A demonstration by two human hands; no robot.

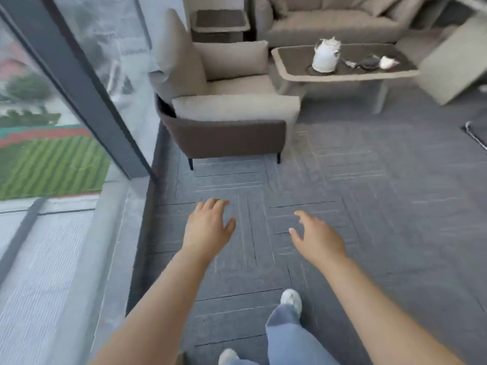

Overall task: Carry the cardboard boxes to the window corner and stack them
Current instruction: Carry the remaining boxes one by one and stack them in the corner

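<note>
left hand (pixel 208 225) + right hand (pixel 316 238) empty, fingers loose n spread, over carpet (pixel 369 193) by window (pixel 47 159). cardboard boxes not in view afaict. imo next: find box, grip opposite bottom edges, lift level.

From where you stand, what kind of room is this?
Probably a lounge, perhaps in an office or hotel: an armchair and a sofa stand by a low table with a kettle, on grey carpet tiles beside a tall window.
</note>
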